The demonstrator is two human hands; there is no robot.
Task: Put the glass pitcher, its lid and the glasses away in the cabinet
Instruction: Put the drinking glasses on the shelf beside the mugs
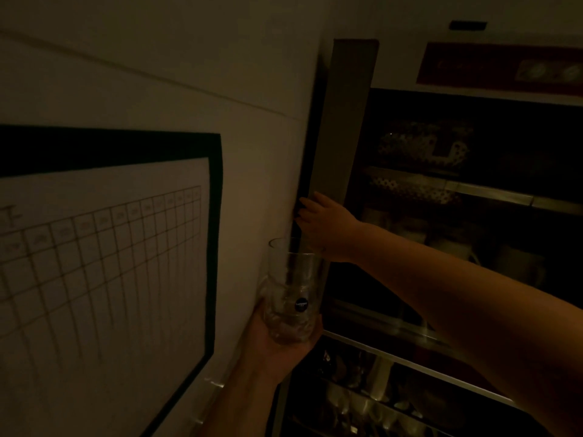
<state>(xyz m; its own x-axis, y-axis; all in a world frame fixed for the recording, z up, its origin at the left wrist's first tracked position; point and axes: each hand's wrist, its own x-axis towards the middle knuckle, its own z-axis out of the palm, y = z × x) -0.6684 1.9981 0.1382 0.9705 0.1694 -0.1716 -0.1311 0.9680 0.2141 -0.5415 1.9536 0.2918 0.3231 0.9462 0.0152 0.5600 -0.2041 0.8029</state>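
Glass cup [295, 294] is standing upright in the left hand [285, 343], fingers curling round its bottom, just beside the open cabinet door [342, 127] | right hand [318, 225] is gripping the door's edge | cabinet [473, 197] shelves are holding dim dishes, too dark to tell | grid chart [104, 263] is hanging on the wall at left

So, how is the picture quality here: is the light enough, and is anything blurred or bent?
Head view: very dim, the cabinet shelves nearly black, their contents hard to tell. The glass in the left hand is faint but readable, its dark sticker showing. The right hand on the door edge is slightly soft. Wide-angle bending curves the wall chart lines.
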